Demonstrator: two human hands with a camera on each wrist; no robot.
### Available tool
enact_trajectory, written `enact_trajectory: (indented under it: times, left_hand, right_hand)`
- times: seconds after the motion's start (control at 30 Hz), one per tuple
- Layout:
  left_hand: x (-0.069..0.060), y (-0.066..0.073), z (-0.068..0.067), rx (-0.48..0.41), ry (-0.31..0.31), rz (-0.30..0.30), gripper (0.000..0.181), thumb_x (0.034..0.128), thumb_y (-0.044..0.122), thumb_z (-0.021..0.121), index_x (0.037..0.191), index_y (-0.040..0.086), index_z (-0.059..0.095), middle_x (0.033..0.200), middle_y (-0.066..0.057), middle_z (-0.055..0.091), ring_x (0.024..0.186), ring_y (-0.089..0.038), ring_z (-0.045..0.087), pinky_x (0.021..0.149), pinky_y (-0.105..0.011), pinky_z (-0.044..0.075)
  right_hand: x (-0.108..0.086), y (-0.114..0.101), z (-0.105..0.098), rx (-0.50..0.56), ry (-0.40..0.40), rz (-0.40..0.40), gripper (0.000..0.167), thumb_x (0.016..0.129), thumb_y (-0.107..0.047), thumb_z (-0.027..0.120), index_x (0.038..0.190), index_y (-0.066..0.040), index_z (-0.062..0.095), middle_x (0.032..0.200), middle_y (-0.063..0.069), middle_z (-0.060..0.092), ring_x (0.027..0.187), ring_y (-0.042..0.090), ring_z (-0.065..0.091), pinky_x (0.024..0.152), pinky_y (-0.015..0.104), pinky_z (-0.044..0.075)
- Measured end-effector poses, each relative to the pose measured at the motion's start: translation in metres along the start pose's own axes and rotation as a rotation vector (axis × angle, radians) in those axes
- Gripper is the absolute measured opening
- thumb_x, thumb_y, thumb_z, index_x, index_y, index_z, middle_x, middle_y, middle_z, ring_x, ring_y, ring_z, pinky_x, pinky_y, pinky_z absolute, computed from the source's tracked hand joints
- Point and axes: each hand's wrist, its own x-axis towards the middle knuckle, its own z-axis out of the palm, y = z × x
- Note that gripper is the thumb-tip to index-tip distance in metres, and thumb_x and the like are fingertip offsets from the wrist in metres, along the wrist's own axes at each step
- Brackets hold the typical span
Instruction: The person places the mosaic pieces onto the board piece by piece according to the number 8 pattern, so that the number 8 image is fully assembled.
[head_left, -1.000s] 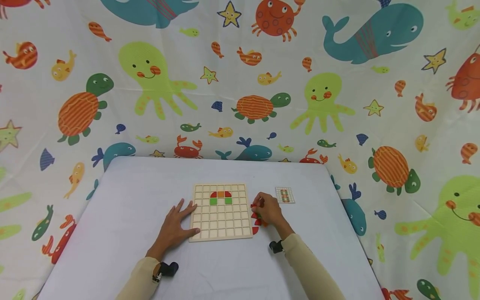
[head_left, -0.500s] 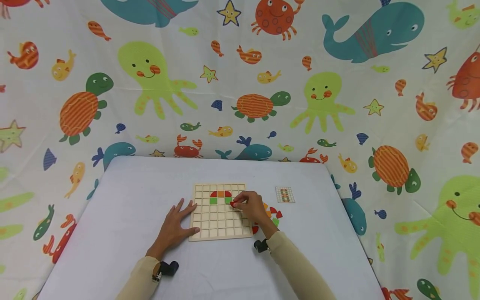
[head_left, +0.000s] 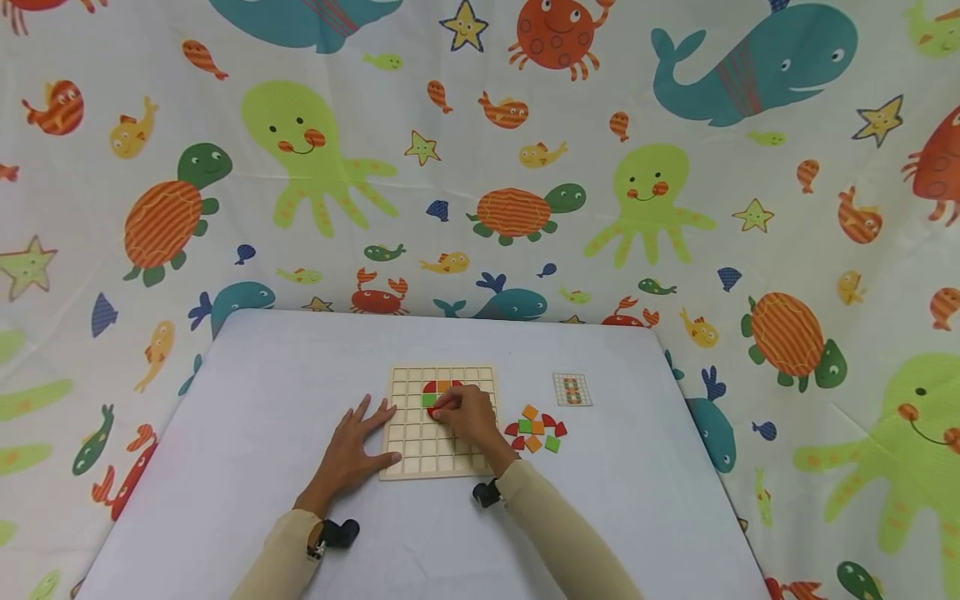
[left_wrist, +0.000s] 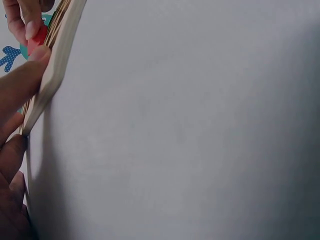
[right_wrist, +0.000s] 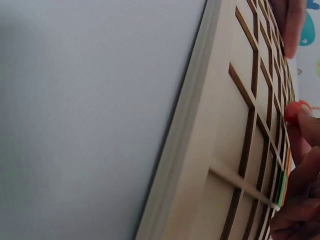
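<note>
A pale wooden grid board (head_left: 420,467) lies on the white-covered table. My left hand (head_left: 347,457) rests at its left edge with fingers spread and the thumb on the frame. Over the upper middle of the grid, my right hand (head_left: 474,418) pinches a red rounded tile (head_left: 432,412) between thumb and fingertips. That red tile (right_wrist: 294,111) also shows in the right wrist view. Just above it on the board sit a green square tile (head_left: 429,400), a red quarter-round tile (head_left: 430,387) and an orange square tile (head_left: 444,386). My right hand hides the tiles farther right.
Right of the board, several loose tiles lie scattered, among them an orange square (head_left: 530,412), a green square (head_left: 552,444) and a red quarter-round (head_left: 512,430). A small printed pattern card (head_left: 573,389) lies behind them. A cloth with sea animals (head_left: 480,275) hangs behind the table.
My right hand has moved left from the loose tiles to over the board, carrying the red tile. The loose tiles are now uncovered. My left hand has stayed at the board's edge.
</note>
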Motion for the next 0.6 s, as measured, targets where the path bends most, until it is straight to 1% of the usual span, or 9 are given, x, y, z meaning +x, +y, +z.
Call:
enact_trajectory:
  times: [0.1,0.2,0.33,0.43,0.6]
  left_hand:
    - [0.001,0.0,0.0,-0.002,-0.006,-0.014,0.089,0.0826,0.04,0.09,0.159,0.016,0.051,0.171,-0.019,0.036,0.162,-0.051,0.019,0.131,-0.071,0.01]
    - [0.001,0.0,0.0,0.005,-0.005,-0.021,0.089,0.0821,0.042,0.091,0.159,0.016,0.052,0.171,-0.019,0.036,0.162,-0.052,0.019,0.131,-0.072,0.011]
    - [0.0,0.0,0.001,0.018,-0.001,-0.022,0.09,0.0811,0.044,0.091,0.158,0.016,0.053,0.171,-0.021,0.036,0.161,-0.054,0.02,0.129,-0.074,0.013]
    - [0.0,0.0,0.001,0.02,0.004,-0.019,0.09,0.0808,0.044,0.091,0.158,0.017,0.053,0.171,-0.022,0.035,0.16,-0.056,0.021,0.128,-0.075,0.014]
    - [0.0,0.0,-0.001,0.018,0.005,-0.018,0.09,0.0817,0.044,0.091,0.158,0.016,0.052,0.171,-0.021,0.034,0.161,-0.054,0.02,0.128,-0.076,0.014]
  right_hand:
    - [0.0,-0.004,0.005,-0.043,0.014,0.015,0.006,0.092,-0.028,0.085,0.089,-0.025,0.081,0.078,-0.01,0.07,0.077,0.008,0.062,0.07,0.026,0.048]
    - [0.0,-0.006,0.01,-0.095,0.036,0.013,0.008,0.091,-0.03,0.085,0.087,-0.025,0.08,0.075,-0.01,0.067,0.073,0.008,0.059,0.064,0.026,0.045]
    - [-0.001,-0.006,0.014,-0.134,0.064,-0.014,0.011,0.091,-0.03,0.086,0.086,-0.023,0.079,0.071,-0.01,0.064,0.069,0.008,0.057,0.059,0.025,0.043]
    - [-0.002,-0.006,0.015,-0.13,0.071,-0.045,0.011,0.091,-0.028,0.086,0.087,-0.022,0.078,0.071,-0.01,0.064,0.069,0.008,0.057,0.059,0.025,0.044]
    - [-0.005,-0.001,0.009,-0.091,0.089,-0.062,0.006,0.094,-0.028,0.083,0.092,-0.024,0.079,0.078,-0.011,0.067,0.075,0.006,0.059,0.065,0.023,0.046]
